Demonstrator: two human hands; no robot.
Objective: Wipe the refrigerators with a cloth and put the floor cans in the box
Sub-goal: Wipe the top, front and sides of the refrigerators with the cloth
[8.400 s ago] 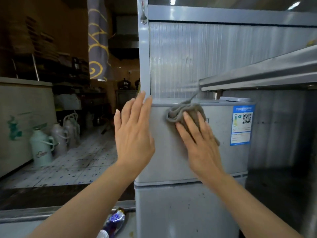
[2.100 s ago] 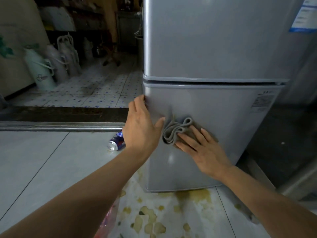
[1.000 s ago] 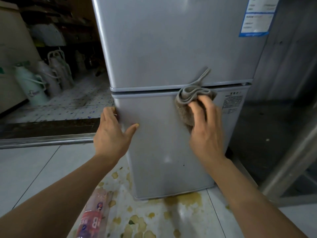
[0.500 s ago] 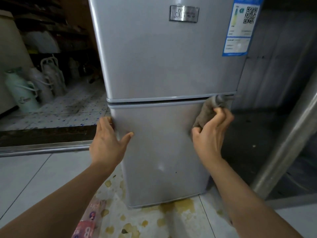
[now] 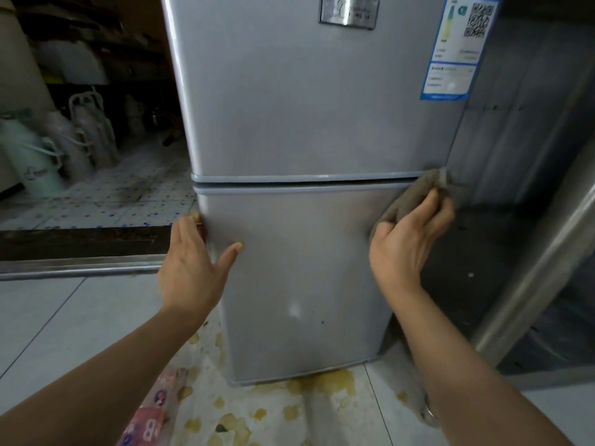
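A silver two-door refrigerator (image 5: pixel 306 123) stands straight ahead on the tiled floor. My right hand (image 5: pixel 407 243) grips a grey-brown cloth (image 5: pixel 415 196) and presses it against the right edge of the lower door, just under the gap between the doors. My left hand (image 5: pixel 193 268) lies flat on the lower door's left edge, fingers around the corner and thumb spread on the front. A pink drinks can or bottle (image 5: pixel 145 423) lies on the floor beneath my left forearm, partly hidden by it.
Yellow-brown stains (image 5: pixel 289 410) spread over the floor in front of the fridge. A metal door track (image 5: pixel 80 267) crosses the floor at left; beyond it stand several pale jugs (image 5: pixel 35 162). A slanted steel post (image 5: pixel 541 262) rises at right.
My right hand has slid the cloth from the lower door's upper middle to its right edge and closed around it. My left hand has stayed on the left edge.
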